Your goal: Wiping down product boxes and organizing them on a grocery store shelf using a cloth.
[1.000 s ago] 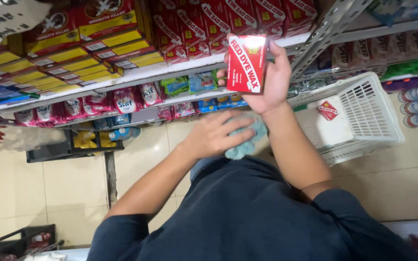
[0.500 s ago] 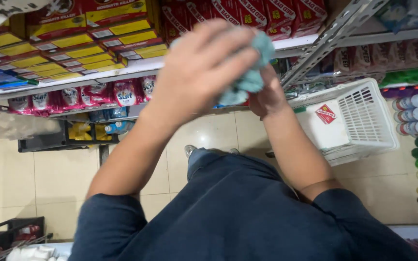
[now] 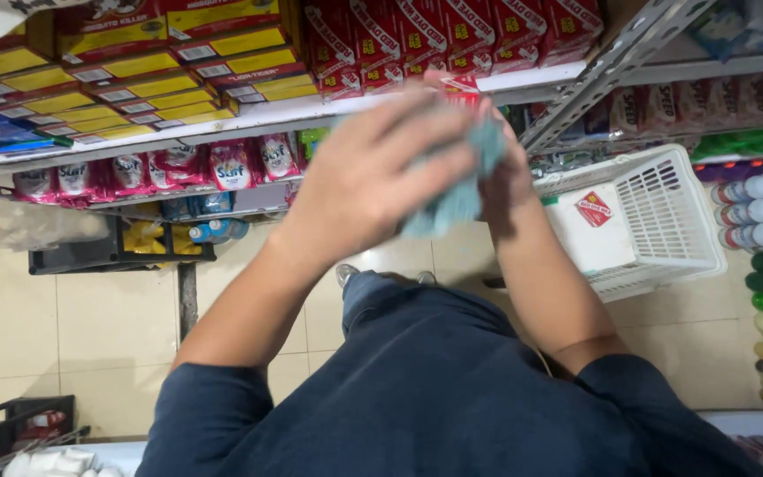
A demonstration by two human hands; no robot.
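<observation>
left hand (image 3: 373,177) clenched teal cloth (image 3: 457,199) | right hand (image 3: 505,177) gripped red box (image 3: 457,86), mostly hidden | best wiped gently, box held steady

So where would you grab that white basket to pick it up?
Probably by the white basket at its thick top rim, coming from the open side. That rim is a solid band, while the walls under it are thin slats.

White plastic basket (image 3: 664,212) on tiled floor (image 3: 108,309), yellow boxes (image 3: 134,79) shelved above
</observation>
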